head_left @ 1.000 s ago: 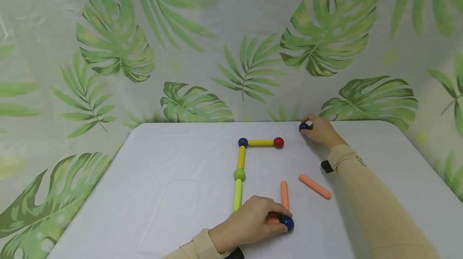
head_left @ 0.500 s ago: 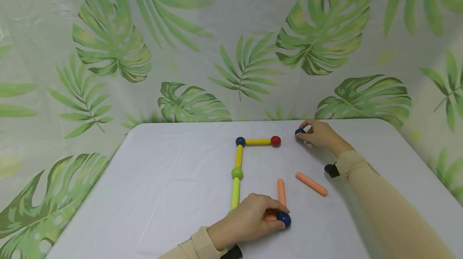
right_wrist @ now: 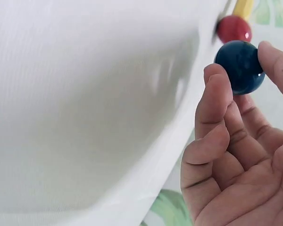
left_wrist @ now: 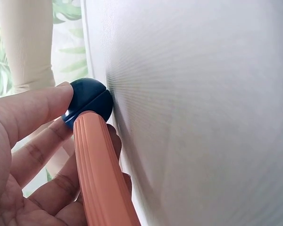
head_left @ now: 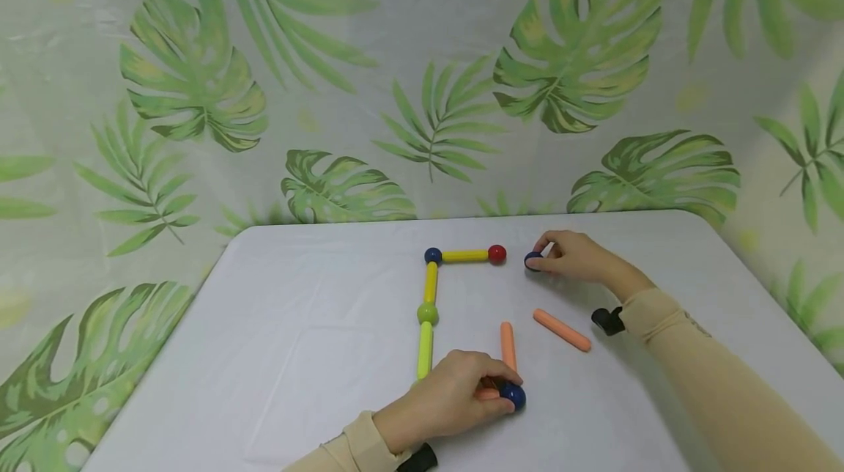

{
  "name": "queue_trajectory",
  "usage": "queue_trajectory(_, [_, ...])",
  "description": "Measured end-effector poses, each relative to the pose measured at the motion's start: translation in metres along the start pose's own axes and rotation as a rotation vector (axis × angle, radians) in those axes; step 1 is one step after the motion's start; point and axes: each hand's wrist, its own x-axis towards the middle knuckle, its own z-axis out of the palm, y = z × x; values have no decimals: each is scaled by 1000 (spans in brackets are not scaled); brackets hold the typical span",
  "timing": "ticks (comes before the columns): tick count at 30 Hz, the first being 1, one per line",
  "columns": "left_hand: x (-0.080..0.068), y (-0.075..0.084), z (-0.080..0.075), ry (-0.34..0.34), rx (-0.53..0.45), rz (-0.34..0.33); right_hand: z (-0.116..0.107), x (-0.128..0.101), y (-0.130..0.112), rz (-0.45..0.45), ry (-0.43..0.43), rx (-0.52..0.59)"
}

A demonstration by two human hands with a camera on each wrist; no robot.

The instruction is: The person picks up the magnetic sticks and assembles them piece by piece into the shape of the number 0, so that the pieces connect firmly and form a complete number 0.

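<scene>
Two hands pinch pieces on the counter (head_left: 316, 325): the right hand (head_left: 574, 258) holds a blue ball (head_left: 531, 260) just beside the red ball (head_left: 497, 253), the left hand (head_left: 448, 399) pinches an orange rod (left_wrist: 101, 174) with its dark ball (left_wrist: 88, 101), which could slip and roll away.

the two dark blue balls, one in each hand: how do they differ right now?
The blue ball in the left hand is joined to an orange rod; the blue ball in the right hand has no rod on it. The left one sits at the near side of the table, the right one farther back, beside the red ball. Both are dark blue, glossy and pinched by fingertips.
</scene>
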Motion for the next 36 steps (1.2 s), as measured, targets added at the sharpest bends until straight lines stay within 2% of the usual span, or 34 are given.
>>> queue_trajectory(7, [-1,1,-1,8,-5,8,8,-4,-13,-57,-28,-16])
queue_trajectory(17, [-1,1,-1,17,-2,9,23,-9,-32,-95,-85,-21])
queue_trajectory(30, [-1,-2,1,27,21,35,40,-15,-42,-108,-170,36])
queue_trajectory(36, [-2,-2,1,29,24,47,44,-16,-44,-131,-180,31])
